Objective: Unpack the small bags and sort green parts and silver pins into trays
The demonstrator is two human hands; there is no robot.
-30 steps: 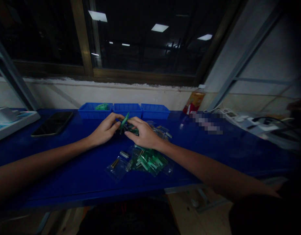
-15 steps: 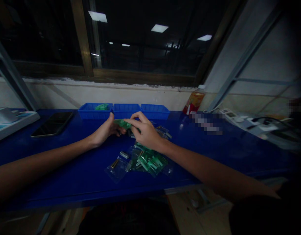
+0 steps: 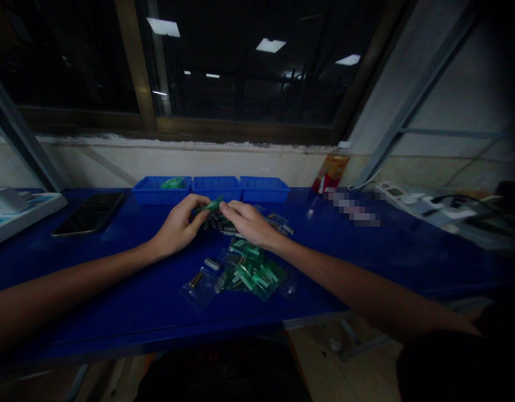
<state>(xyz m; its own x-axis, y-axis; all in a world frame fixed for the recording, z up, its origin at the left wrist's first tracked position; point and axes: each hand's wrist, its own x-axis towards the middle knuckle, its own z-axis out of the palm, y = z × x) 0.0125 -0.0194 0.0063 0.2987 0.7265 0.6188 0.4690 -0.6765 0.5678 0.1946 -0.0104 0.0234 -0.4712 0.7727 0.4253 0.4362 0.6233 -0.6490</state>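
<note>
A small green plastic bag [image 3: 214, 204] is held up between my two hands, over the table in front of the bins. My left hand [image 3: 182, 222] pinches its left side between thumb and fingers. My right hand [image 3: 248, 221] is closed on its right end, with the fingertips pressed together. What the bag holds is too small to make out. Below my right hand lies a pile of green packets [image 3: 257, 273]. Beside the pile are a short silver cylinder [image 3: 212, 263] and a clear bag [image 3: 198, 287] with brass-coloured pins. More metal parts lie partly hidden behind my hands.
Three blue bins [image 3: 217, 187] stand along the wall; the left one holds green pieces [image 3: 172, 183]. A phone [image 3: 88, 213] and a white power strip [image 3: 23, 212] are at the left. A bottle [image 3: 330, 172] and several plugs [image 3: 445, 211] are at the right.
My left hand's raised thumb has come down and the fingers now pinch the green bag. My right hand's fingers have drawn together on its other end, and the bag is tilted up.
</note>
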